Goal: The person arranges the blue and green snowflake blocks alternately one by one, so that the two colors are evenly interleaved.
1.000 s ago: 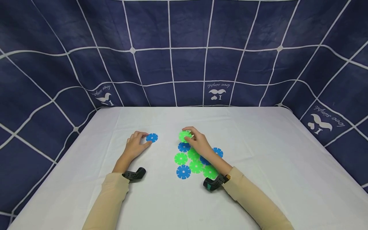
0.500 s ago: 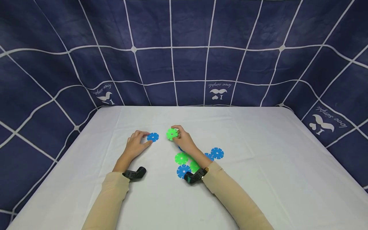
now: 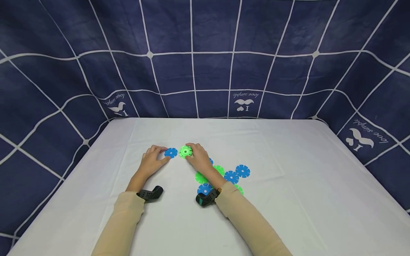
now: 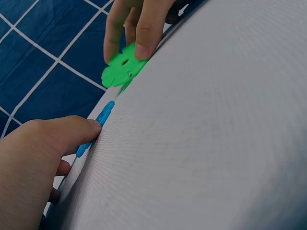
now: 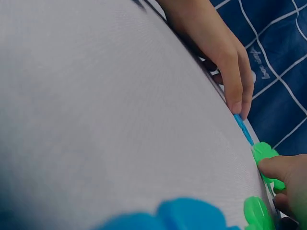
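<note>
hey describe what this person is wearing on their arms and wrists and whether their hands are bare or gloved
Both arms are covered in close-fitting beige long sleeves, the left sleeve and right sleeve ending at the wrists. Each wrist carries a small black device: the left wrist device has a perforated strap, and the right wrist device shows a teal accent. The left hand and right hand are bare, with no gloves or rings visible.

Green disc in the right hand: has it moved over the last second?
Yes. The green disc went left, away from the pile of discs, and is now beside the blue disc at the left hand.
</note>
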Demonstrator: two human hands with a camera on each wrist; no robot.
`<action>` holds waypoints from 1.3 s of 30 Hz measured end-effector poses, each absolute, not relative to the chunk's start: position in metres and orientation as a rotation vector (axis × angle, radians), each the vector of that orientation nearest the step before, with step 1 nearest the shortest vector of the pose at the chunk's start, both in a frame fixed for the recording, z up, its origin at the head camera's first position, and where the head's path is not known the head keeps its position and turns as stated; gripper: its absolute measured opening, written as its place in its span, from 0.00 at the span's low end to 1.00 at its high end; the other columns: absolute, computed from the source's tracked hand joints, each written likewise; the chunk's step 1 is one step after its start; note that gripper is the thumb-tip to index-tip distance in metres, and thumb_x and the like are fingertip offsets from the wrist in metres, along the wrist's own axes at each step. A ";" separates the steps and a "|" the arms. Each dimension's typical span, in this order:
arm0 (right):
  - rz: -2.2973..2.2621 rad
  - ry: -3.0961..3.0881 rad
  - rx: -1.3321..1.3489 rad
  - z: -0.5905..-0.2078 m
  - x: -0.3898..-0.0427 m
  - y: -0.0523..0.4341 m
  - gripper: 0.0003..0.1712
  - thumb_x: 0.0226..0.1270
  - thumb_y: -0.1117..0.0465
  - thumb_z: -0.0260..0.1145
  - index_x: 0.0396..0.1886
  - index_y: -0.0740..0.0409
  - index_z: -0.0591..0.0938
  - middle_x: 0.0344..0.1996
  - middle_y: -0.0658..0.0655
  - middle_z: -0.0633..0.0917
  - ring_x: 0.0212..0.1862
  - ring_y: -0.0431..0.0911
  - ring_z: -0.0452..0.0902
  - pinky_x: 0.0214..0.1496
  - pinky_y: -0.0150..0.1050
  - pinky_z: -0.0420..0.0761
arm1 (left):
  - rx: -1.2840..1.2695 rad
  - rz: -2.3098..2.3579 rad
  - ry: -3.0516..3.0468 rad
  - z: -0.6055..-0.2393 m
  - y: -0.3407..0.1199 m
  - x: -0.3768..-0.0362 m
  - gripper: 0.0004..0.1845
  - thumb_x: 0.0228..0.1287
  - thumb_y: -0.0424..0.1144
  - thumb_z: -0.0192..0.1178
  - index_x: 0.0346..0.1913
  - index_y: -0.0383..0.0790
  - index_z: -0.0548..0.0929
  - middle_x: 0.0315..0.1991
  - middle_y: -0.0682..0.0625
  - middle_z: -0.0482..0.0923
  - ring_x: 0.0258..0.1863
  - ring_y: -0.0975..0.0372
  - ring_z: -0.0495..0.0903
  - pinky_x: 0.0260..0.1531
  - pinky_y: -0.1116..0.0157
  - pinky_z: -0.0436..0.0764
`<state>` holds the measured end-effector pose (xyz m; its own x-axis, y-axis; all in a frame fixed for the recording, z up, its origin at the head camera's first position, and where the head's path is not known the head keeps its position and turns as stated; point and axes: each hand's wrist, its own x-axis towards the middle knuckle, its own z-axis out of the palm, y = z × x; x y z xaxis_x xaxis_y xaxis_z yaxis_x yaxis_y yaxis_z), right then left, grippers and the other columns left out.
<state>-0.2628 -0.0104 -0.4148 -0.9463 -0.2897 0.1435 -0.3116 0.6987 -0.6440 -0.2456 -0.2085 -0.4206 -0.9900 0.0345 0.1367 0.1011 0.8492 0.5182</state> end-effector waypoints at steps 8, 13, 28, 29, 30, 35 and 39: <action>0.892 -2.920 0.560 -0.413 -0.260 -0.011 0.28 0.62 0.50 0.59 0.60 0.55 0.72 0.51 0.58 0.72 0.51 0.48 0.69 0.53 0.42 0.69 | -0.125 -0.814 -2.904 -0.419 -0.209 -0.245 0.26 0.58 0.50 0.56 0.57 0.40 0.73 0.52 0.41 0.68 0.54 0.48 0.65 0.51 0.51 0.58; 0.927 -2.939 0.550 -0.412 -0.258 -0.011 0.26 0.62 0.52 0.57 0.60 0.52 0.71 0.53 0.58 0.71 0.54 0.50 0.68 0.57 0.45 0.66 | -0.113 -0.820 -2.908 -0.419 -0.208 -0.244 0.26 0.58 0.49 0.56 0.57 0.39 0.73 0.53 0.40 0.67 0.55 0.48 0.64 0.52 0.51 0.58; 0.891 -2.894 0.495 -0.413 -0.258 -0.015 0.22 0.62 0.55 0.57 0.56 0.53 0.75 0.51 0.56 0.73 0.50 0.49 0.70 0.55 0.44 0.67 | -0.113 -0.818 -2.902 -0.421 -0.208 -0.244 0.26 0.57 0.49 0.56 0.56 0.40 0.73 0.52 0.41 0.68 0.54 0.48 0.65 0.51 0.51 0.58; 0.881 -2.894 0.496 -0.413 -0.258 -0.015 0.22 0.62 0.54 0.57 0.56 0.53 0.75 0.51 0.56 0.73 0.49 0.49 0.70 0.55 0.44 0.68 | -0.114 -0.816 -2.903 -0.421 -0.208 -0.244 0.26 0.58 0.49 0.56 0.56 0.40 0.73 0.52 0.41 0.68 0.54 0.48 0.65 0.51 0.51 0.58; 0.869 -2.893 0.496 -0.413 -0.258 -0.015 0.22 0.62 0.54 0.57 0.56 0.52 0.75 0.51 0.56 0.74 0.49 0.48 0.70 0.54 0.44 0.68 | -0.114 -0.816 -2.902 -0.421 -0.208 -0.244 0.26 0.58 0.49 0.56 0.56 0.40 0.73 0.52 0.41 0.68 0.54 0.48 0.65 0.51 0.51 0.58; 0.839 -2.891 0.495 -0.414 -0.258 -0.015 0.21 0.62 0.54 0.57 0.56 0.52 0.75 0.50 0.55 0.74 0.48 0.48 0.70 0.53 0.43 0.68 | -0.124 -0.816 -2.896 -0.421 -0.209 -0.244 0.26 0.58 0.50 0.56 0.57 0.39 0.73 0.52 0.40 0.68 0.54 0.48 0.65 0.51 0.51 0.59; 0.832 -2.894 0.496 -0.414 -0.259 -0.016 0.21 0.63 0.54 0.57 0.56 0.51 0.75 0.50 0.55 0.74 0.48 0.48 0.70 0.53 0.43 0.69 | -0.129 -0.817 -2.898 -0.421 -0.209 -0.244 0.26 0.58 0.50 0.56 0.57 0.40 0.73 0.52 0.41 0.68 0.54 0.48 0.65 0.51 0.51 0.58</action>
